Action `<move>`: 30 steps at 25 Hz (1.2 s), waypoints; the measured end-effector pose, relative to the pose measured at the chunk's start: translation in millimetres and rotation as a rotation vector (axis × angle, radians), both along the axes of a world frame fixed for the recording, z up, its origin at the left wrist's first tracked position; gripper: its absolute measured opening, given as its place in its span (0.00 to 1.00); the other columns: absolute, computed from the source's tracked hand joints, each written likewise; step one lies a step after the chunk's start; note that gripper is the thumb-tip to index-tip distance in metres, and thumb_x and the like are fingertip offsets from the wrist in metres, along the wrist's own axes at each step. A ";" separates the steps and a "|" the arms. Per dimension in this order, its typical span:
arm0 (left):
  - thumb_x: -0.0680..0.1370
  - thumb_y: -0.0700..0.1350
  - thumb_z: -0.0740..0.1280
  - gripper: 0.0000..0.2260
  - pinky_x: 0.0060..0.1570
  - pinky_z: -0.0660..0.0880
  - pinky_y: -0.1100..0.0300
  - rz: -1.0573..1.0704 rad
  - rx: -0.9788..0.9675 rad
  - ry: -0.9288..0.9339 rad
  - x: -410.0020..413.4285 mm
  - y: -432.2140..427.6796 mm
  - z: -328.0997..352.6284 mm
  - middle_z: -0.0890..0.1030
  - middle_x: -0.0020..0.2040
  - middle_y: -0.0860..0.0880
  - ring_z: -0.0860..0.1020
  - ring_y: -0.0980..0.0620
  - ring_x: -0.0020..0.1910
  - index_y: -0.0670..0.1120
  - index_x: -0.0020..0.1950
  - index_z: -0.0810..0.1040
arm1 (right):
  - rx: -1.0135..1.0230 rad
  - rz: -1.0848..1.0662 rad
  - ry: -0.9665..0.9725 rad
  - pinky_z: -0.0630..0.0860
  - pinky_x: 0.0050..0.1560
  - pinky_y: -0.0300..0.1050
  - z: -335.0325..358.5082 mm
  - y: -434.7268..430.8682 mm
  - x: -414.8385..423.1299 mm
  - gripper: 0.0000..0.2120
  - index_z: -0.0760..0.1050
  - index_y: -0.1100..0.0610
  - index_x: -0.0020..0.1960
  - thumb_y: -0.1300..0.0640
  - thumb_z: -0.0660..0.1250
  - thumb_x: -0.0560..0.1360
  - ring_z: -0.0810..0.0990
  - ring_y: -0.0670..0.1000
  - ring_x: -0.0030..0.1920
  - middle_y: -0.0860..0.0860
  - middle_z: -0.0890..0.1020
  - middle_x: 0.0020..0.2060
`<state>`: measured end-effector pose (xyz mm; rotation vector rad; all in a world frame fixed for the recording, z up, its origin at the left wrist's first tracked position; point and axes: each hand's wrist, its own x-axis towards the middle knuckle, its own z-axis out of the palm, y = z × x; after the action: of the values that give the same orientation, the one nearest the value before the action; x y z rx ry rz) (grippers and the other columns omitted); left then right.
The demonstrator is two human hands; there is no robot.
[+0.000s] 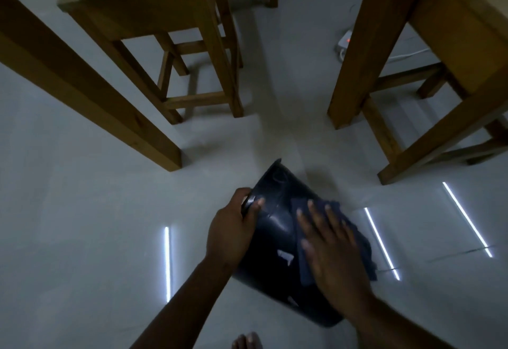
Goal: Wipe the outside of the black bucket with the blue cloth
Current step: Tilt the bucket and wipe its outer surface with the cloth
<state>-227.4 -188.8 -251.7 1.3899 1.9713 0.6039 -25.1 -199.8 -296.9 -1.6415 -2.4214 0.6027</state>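
Note:
The black bucket (275,241) is tilted over the pale floor at the lower middle, its mouth pointing up and to the left. My left hand (233,227) grips the bucket's rim with the fingers curled over the edge. My right hand (330,249) lies flat, fingers spread, pressing the blue cloth (354,236) against the bucket's outer side. The cloth is dark and bunches out past my fingers on the right. Part of the bucket's wall is hidden under my right hand and the cloth.
A wooden stool (176,46) stands at the upper left beside a thick table leg (90,87). More wooden legs and rails (362,54) rise at the upper right. A white power strip (345,40) with cables lies on the floor behind. My toes (247,341) show at the bottom edge.

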 end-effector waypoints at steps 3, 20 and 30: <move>0.81 0.59 0.57 0.14 0.51 0.81 0.53 -0.049 0.004 0.050 -1.1 11.7 -0.7 0.85 0.51 0.51 0.83 0.51 0.47 0.56 0.63 0.72 | 0.066 0.279 -0.009 0.57 0.70 0.59 -7.8 -11.4 -5.9 0.25 0.49 0.44 0.77 0.44 0.37 0.80 0.55 0.58 0.76 0.49 0.56 0.77; 0.80 0.57 0.60 0.12 0.49 0.80 0.57 -0.056 -0.040 0.025 -1.6 15.2 5.4 0.85 0.50 0.52 0.83 0.51 0.48 0.57 0.60 0.76 | 0.026 0.260 -0.008 0.57 0.68 0.61 0.5 -35.5 -4.9 0.26 0.50 0.44 0.76 0.42 0.40 0.80 0.54 0.60 0.76 0.49 0.56 0.77; 0.82 0.55 0.58 0.06 0.40 0.79 0.61 -0.075 0.030 0.047 -7.4 6.1 -4.5 0.83 0.42 0.53 0.82 0.54 0.40 0.57 0.51 0.72 | 0.104 0.249 -0.068 0.59 0.68 0.64 -0.2 -22.5 -5.7 0.26 0.53 0.43 0.76 0.42 0.48 0.79 0.53 0.60 0.76 0.49 0.56 0.77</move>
<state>-234.8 -182.7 -256.1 1.5023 1.9437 0.5737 -30.9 -222.3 -297.2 -1.3533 -2.6808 0.4512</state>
